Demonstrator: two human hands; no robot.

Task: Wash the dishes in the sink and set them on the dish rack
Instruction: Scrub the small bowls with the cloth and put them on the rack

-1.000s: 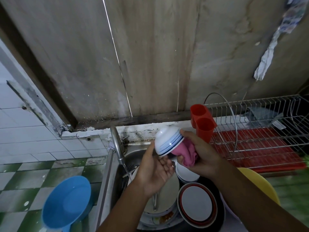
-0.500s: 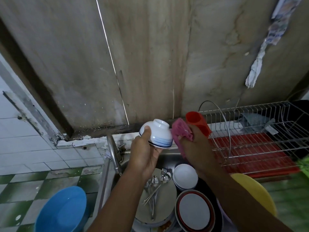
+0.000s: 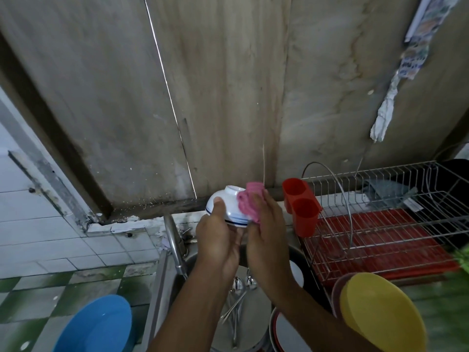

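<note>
Just above the sink (image 3: pixel 159 288), at the middle of the frame, the left hand (image 3: pixel 218 240) grips an upturned white bowl (image 3: pixel 228 208) with blue rim bands, thumb on its side. The right hand (image 3: pixel 266 232) holds a pink cloth (image 3: pixel 250 201), fingers curved over it and pressing it against the bowl's right flank. Below the wrists, spoons (image 3: pixel 238 295) lie on a plate in the sink, beside a red-rimmed plate (image 3: pixel 286 334). At the right stands the wire dish rack (image 3: pixel 406 199) with a red cutlery holder (image 3: pixel 302 207) at its left end.
</note>
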